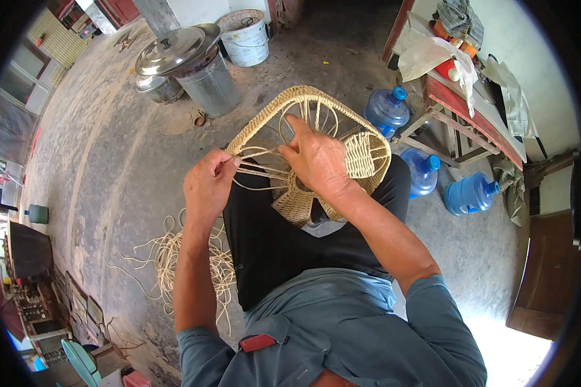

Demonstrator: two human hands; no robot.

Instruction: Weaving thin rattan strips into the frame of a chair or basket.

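Observation:
A woven basket frame (pixel 303 92) with a braided straw-coloured rim rests across my lap, its side partly filled with woven panels (pixel 360 155) and partly open with loose strands. My left hand (pixel 208 182) is closed at the rim's left corner, with thumb and forefinger pinching a pale cord (pixel 257 174) there. Over the middle of the frame reaches my right hand (pixel 317 158). Its forefinger points out toward the far rim, while the thumb meets a cord strand beside the curled fingers. The right palm and remaining fingertips are hidden.
A tangled heap of cord (pixel 164 261) lies on the concrete floor by my left leg. Blue water jugs (pixel 469 193) stand at right beside a red-edged table (pixel 478 122). Ahead are a lidded metal bin (pixel 210 87) and a white bucket (pixel 245 45).

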